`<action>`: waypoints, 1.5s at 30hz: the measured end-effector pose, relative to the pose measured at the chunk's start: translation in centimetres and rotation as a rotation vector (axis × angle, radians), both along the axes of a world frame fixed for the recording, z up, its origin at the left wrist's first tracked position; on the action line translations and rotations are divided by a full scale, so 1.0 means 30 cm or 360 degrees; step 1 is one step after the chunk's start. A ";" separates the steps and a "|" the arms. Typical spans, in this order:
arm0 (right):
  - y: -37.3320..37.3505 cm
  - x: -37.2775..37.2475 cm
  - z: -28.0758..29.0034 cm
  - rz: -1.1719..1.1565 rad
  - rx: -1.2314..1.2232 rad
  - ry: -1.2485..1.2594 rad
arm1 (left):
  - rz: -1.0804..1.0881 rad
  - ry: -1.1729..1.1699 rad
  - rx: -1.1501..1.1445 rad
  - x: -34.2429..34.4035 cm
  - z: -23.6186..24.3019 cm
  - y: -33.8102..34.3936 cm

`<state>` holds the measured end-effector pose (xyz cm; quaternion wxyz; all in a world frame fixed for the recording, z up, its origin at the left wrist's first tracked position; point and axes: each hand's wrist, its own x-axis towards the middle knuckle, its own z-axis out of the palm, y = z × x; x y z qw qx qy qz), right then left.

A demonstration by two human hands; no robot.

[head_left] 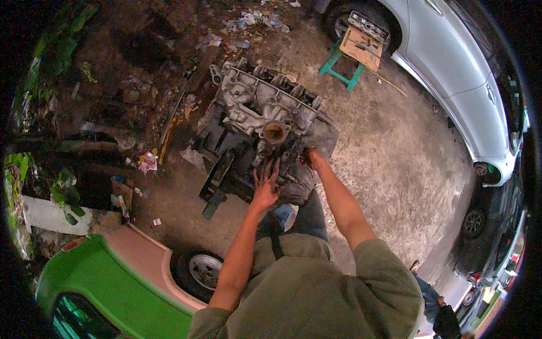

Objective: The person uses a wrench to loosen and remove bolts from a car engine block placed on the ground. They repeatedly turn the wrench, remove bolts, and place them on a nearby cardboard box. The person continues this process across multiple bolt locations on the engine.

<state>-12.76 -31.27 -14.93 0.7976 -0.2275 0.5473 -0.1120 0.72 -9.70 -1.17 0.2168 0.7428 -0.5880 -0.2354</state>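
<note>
In front of me stands a greasy car engine [265, 110], its valve gear bared along the far top edge. A cast metal manifold [240, 107] with a round, rust-brown flanged opening [275, 132] faces up on the near side. My left hand [266, 183], blackened with grease, lies on the dark near side of the engine with its fingers stretched out. At the engine's near right, my right hand [310, 159] is closed, its fingers curled against dark parts. Whatever it grips is hidden by the hand and the grime.
Black metal brackets [217, 181] jut out at the engine's left. A green stool [343, 66] bears a board with metal parts at the far right, beside a silver car [451, 62]. A green car body [118, 288] stands near left. Litter [257, 21] lies on the ground beyond.
</note>
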 end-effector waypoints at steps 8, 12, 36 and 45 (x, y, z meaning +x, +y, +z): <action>0.208 -0.033 0.161 0.0665 -0.1878 0.1154 | 0.0037 0.0041 -0.0032 -0.005 -0.004 0.009; 0.399 -0.100 0.226 0.0625 -0.2420 0.0967 | 0.0022 0.0027 -0.0009 -0.006 -0.012 0.007; 0.008 -0.070 -0.403 -0.0264 -0.0955 0.0581 | 0.0056 -0.0006 -0.0065 -0.006 0.027 -0.006; -0.049 -0.073 -0.507 0.0235 -0.1113 0.0671 | 0.0070 0.0027 -0.0041 -0.007 0.016 -0.005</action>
